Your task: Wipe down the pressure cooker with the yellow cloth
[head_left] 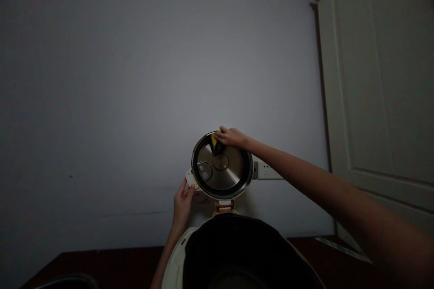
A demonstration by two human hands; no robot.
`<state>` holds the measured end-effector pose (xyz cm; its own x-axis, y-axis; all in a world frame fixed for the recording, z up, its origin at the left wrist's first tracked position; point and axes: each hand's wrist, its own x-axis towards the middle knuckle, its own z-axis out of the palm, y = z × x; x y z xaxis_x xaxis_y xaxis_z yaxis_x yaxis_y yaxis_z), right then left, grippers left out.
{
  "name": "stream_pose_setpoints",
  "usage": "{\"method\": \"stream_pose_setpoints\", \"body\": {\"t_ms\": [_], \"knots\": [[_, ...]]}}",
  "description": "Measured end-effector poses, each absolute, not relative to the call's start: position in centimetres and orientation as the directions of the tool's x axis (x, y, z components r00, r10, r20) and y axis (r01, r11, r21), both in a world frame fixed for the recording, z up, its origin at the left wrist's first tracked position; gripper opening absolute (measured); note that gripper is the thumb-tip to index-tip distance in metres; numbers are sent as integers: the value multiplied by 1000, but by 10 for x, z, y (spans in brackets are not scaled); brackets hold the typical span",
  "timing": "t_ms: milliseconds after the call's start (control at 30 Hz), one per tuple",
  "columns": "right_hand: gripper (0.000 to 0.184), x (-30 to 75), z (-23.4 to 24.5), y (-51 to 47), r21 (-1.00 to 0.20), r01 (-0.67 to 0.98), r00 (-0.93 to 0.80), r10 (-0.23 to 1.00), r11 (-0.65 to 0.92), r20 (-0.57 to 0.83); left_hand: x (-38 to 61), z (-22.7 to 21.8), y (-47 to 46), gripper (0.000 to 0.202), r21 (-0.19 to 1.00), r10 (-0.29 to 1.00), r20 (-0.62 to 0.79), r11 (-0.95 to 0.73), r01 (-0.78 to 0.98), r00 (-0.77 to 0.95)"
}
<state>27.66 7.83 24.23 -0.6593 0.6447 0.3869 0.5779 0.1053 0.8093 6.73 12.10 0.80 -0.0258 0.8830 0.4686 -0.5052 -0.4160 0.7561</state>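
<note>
An electric cooker stands in front of me, its round lid raised upright on a hinge. The lid's inner face is shiny metal with a dark sealing ring and a small round valve area at its left. My right hand is closed on a yellow and dark sponge, which touches the upper part of the lid's inside. With thumb and fingers, my left hand grips the white tab at the lid's left edge. Below, the cooker's wide dark cavity faces up.
Behind the lid is a pale wall with a white power socket. A pale panelled door stands at the right. On the dark red tabletop lie a thin strip and, at the lower left, a dark rounded object.
</note>
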Motion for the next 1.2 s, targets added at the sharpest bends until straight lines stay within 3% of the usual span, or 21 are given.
{"method": "stream_pose_setpoints", "body": {"t_ms": [133,367,533,733,933,1000,1100,1200], "knots": [[35,299,224,63,650,760,-467,698,2,543,67,11,117,67,769,899,437,-392,-505,-33],[28,322,182,47,429,895,-207,740,-121,640,67,13,113,67,769,892,451,-404,-495,-27],[24,324,140,26,296,945,-77,790,-136,609,67,13,113,65,770,890,455,-408,-491,-27],[19,302,93,15,118,993,-39,855,-26,518,69,13,114,62,759,894,447,-400,-514,-37],[6,313,114,20,-75,990,-75,908,116,413,69,14,113,59,772,901,433,-387,-505,-30],[10,320,134,18,-106,983,-92,901,151,424,69,15,113,60,775,905,424,-384,-502,-38],[27,329,169,15,-19,984,-132,783,180,607,69,15,113,63,772,906,422,-382,-507,-40],[30,337,198,19,378,918,-381,544,123,748,69,14,112,64,773,907,420,-381,-508,-40]]}}
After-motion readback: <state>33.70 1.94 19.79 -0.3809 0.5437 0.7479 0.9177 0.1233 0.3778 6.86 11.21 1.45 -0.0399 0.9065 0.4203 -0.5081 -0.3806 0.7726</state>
